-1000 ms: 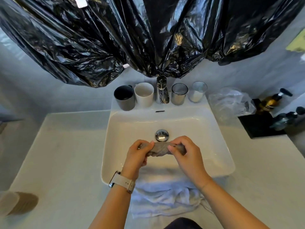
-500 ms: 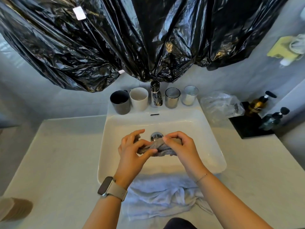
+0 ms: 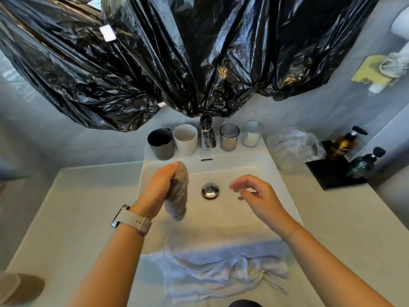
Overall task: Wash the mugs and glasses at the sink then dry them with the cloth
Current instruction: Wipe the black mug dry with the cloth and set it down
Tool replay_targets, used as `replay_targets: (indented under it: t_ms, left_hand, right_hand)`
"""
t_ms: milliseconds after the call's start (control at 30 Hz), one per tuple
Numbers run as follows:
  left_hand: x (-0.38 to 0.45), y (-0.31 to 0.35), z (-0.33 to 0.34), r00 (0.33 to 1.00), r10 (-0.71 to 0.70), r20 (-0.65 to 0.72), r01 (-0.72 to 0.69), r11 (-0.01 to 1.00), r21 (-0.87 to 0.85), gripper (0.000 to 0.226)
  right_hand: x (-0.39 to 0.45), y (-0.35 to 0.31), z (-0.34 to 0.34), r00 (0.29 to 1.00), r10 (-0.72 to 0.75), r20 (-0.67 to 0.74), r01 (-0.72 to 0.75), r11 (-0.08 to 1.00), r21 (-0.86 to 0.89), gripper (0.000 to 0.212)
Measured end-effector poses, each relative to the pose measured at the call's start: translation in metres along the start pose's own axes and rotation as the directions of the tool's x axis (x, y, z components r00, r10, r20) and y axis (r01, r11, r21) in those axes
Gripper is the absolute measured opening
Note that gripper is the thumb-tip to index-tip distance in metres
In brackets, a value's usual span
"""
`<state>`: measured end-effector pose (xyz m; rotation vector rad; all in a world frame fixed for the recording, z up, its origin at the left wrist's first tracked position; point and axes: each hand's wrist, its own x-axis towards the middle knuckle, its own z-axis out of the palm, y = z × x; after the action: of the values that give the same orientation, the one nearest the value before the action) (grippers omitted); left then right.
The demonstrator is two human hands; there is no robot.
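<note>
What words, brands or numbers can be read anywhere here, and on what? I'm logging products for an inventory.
None can be read.
Amber pump bottle on the black tray: it has a dark label, print too small and blurred.
Dark glass pump bottle: no readable text.
White tag on the black plastic sheeting: appears blank.
Mugs, glasses and watch: no visible lettering.

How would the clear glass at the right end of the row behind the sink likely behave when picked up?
The clear glass looks rigid and breakable. Its smooth wall is probably slippery in a wet right hand. Upright on the sink ledge, it might tip if nudged.
</note>
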<state>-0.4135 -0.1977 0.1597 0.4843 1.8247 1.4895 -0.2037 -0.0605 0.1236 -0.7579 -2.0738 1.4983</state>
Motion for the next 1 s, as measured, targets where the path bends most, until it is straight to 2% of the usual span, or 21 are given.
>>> replay_targets:
  t_ms: [33, 67, 133, 167, 233, 333, 400, 467, 533, 600, 700, 767, 800, 900, 1000]
  left_hand:
    - [0.001, 0.004, 0.002, 0.998, 0.021, 0.067, -0.030, 0.991, 0.130, 0.041]
    - [0.000, 0.007, 0.004, 0.991, 0.036, 0.131, -0.068, 0.967, 0.244, 0.042]
    - [-0.001, 0.013, 0.009, 0.970, 0.083, 0.228, -0.162, 0.921, 0.354, 0.043]
    - [-0.002, 0.017, 0.012, 0.958, 0.110, 0.266, -0.207, 0.905, 0.372, 0.041]
    - [-0.003, 0.025, 0.015, 0.936, 0.147, 0.320, -0.289, 0.840, 0.459, 0.037]
    - [-0.002, 0.033, 0.014, 0.926, 0.225, 0.302, -0.373, 0.659, 0.653, 0.040]
    - [0.000, 0.039, 0.007, 0.929, 0.270, 0.252, -0.367, 0.612, 0.701, 0.044]
    - [0.003, 0.044, 0.000, 0.937, 0.243, 0.251, -0.349, 0.601, 0.719, 0.048]
    - [0.005, 0.050, -0.004, 0.935, 0.223, 0.277, -0.355, 0.601, 0.716, 0.048]
    - [0.007, 0.056, -0.005, 0.930, 0.228, 0.289, -0.367, 0.642, 0.673, 0.048]
    - [0.014, 0.058, -0.002, 0.942, 0.176, 0.287, -0.317, 0.748, 0.583, 0.056]
    - [0.019, 0.056, 0.001, 0.944, 0.141, 0.300, -0.285, 0.805, 0.521, 0.059]
    - [0.023, 0.054, 0.002, 0.945, 0.131, 0.300, -0.272, 0.826, 0.495, 0.060]
    - [0.038, 0.047, 0.001, 0.961, 0.086, 0.261, -0.201, 0.868, 0.454, 0.058]
    - [0.052, 0.037, 0.000, 0.965, 0.046, 0.258, -0.156, 0.892, 0.424, 0.039]
  right_hand:
    - [0.002, -0.002, 0.002, 0.999, 0.005, 0.040, -0.004, 1.000, -0.027, 0.028]
    - [0.004, -0.006, 0.007, 0.995, 0.012, 0.096, -0.007, 0.998, -0.059, 0.033]
    - [0.009, -0.015, 0.024, 0.983, 0.023, 0.183, -0.004, 0.995, -0.103, 0.065]
    - [0.011, -0.020, 0.035, 0.977, 0.022, 0.214, 0.000, 0.994, -0.105, 0.071]
    - [0.015, -0.023, 0.056, 0.972, 0.017, 0.233, -0.002, 0.998, -0.065, 0.056]
    - [0.018, -0.018, 0.067, 0.997, 0.021, 0.076, -0.018, 0.999, -0.032, 0.023]
    - [0.021, -0.014, 0.063, 1.000, -0.016, 0.027, 0.016, 1.000, 0.007, 0.028]
    - [0.023, -0.016, 0.055, 0.996, 0.007, 0.093, -0.012, 0.998, 0.058, 0.043]
    - [0.026, -0.021, 0.051, 0.977, 0.098, 0.188, -0.120, 0.986, 0.113, 0.052]
    - [0.030, -0.023, 0.048, 0.941, 0.206, 0.270, -0.256, 0.952, 0.166, 0.050]
    - [0.037, -0.023, 0.044, 0.822, 0.294, 0.488, -0.487, 0.808, 0.332, 0.048]
    - [0.040, -0.024, 0.042, 0.753, 0.298, 0.587, -0.524, 0.811, 0.260, 0.043]
    - [0.041, -0.023, 0.041, 0.742, 0.292, 0.603, -0.506, 0.835, 0.219, 0.037]
    - [0.045, -0.025, 0.039, 0.804, 0.271, 0.529, -0.442, 0.868, 0.227, 0.034]
    - [0.051, -0.032, 0.039, 0.892, 0.232, 0.387, -0.363, 0.879, 0.309, 0.033]
